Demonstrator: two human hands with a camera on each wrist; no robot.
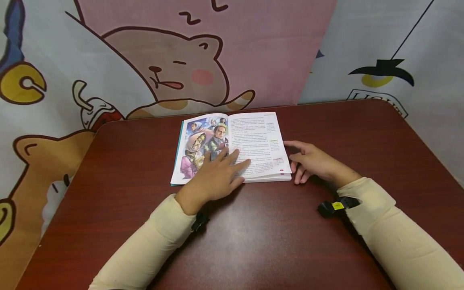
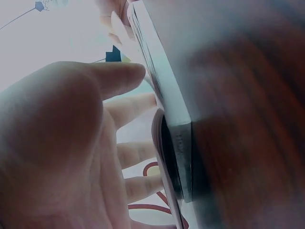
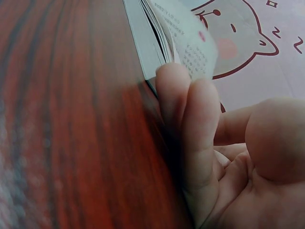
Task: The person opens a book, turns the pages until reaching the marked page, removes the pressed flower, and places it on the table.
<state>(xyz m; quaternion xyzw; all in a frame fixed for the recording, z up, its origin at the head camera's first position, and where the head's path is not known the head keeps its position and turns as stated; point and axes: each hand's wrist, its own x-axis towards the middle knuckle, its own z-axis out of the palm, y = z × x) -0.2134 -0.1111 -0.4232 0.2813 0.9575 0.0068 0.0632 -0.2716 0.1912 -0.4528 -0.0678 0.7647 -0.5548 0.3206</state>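
An open book (image 1: 253,133) lies on the table, a colour illustration of several figures on its left page and printed text on its right page. My left hand (image 1: 219,177) rests across the lower middle of it, fingers spread over both pages. In the left wrist view, the fingers (image 2: 136,155) lie along the pages and the thumb stays apart from them. At the book's right edge is my right hand (image 1: 313,163), its fingers loosely bent. The right wrist view shows two fingertips (image 3: 172,78) right at the book's lower corner, where the page edges fan slightly apart.
The reddish-brown wooden table (image 1: 253,241) extends around the book on all sides. Behind it hangs a backdrop (image 1: 275,52) with cartoon animals. Black wrist devices (image 1: 328,208) sit at the cuffs of both cream sleeves (image 1: 380,217).
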